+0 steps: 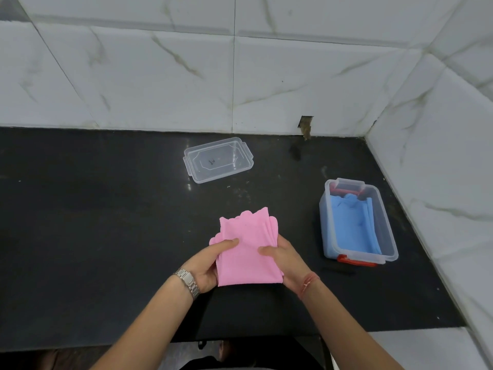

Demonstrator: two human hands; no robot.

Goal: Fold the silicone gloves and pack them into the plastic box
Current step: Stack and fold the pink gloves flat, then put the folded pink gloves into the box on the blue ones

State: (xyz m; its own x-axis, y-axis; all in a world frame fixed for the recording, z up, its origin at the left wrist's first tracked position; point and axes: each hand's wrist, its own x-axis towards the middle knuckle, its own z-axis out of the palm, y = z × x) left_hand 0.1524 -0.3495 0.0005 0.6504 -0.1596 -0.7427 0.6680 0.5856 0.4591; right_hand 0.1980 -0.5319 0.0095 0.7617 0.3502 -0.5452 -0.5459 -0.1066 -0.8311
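Observation:
A folded pink silicone glove (246,248) is held just above the black counter in front of me. My left hand (209,263) grips its left edge, thumb on top. My right hand (286,260) grips its right edge the same way. The glove's scalloped cuff points away from me. To the right stands the clear plastic box (388,236) with red latches. A folded blue glove (352,225) lies inside it.
The box's clear lid (217,160) lies upside down at the back of the black counter (106,222). White marble-tiled walls close off the back and the right side. The counter's front edge runs just below my forearms.

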